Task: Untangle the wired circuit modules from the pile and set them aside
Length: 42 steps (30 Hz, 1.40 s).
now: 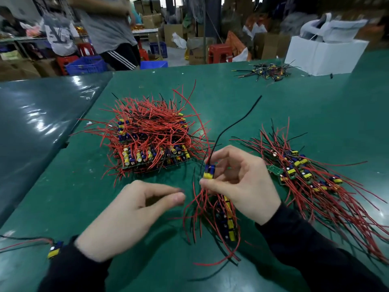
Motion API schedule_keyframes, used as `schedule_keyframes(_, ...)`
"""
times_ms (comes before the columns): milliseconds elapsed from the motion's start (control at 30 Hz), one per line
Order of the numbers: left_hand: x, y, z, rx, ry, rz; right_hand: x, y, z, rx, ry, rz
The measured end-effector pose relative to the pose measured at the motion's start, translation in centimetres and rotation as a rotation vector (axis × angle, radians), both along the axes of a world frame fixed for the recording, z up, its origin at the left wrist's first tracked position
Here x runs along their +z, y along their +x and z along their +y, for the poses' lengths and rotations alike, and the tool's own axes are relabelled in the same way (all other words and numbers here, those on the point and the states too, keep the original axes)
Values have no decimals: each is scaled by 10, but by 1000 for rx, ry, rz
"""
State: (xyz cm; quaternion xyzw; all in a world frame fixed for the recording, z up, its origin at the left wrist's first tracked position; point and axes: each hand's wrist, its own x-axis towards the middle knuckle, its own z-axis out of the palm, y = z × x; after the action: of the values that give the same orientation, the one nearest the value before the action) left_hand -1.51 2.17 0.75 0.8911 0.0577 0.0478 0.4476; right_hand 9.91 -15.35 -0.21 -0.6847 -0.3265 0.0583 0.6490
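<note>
Between the hands, right hand (pixel 242 182) pinches a module (pixel 209 171).

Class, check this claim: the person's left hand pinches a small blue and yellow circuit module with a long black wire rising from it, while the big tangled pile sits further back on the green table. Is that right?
One detail is wrong: the right hand pinches the circuit module, not the left hand, which holds nothing. The head view shows this. The black wire, pile and green table are as stated.

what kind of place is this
Probably a small electronics assembly workshop: a green work mat with a pile of wired circuit modules, and stacked cardboard boxes and plastic crates behind.
</note>
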Motion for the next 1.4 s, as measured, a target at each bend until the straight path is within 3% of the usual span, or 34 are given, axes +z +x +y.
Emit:
schedule_keyframes(233, -15, 12, -46, 218, 78, -275, -5, -1, 3, -28, 14, 27)
schedule_keyframes(433, -24, 14, -52, 186, -45, -230, -4, -1, 5, -94, 45, 27)
schedule_keyframes(500, -23, 14, -54, 177, -159, -195, -2, -1, 4, -84, 92, 60)
schedule_keyframes(667, -24, 19, -58, 142, -838, 23, 3, -6, 3, -51, 197, 139)
schedule_keyframes(733, -21, 20, -54, 106, -981, 85, 4, -7, 2, -49, 202, 123)
schedule_keyframes(800, -20, 20, -52, 86, -980, 84, 4, -8, 2, -53, 202, 113)
schedule_keyframes(1000, -22, 19, -63, 68, -598, -153, 7, 2, -1, -136, 178, 111)
schedule_keyframes(1200, -18, 18, -57, 102, -930, 47, 6, 2, -2, -115, 178, 96)
schedule_keyframes(1400, -26, 20, -58, 163, -882, 13, 7, -3, -2, -95, 206, 88)
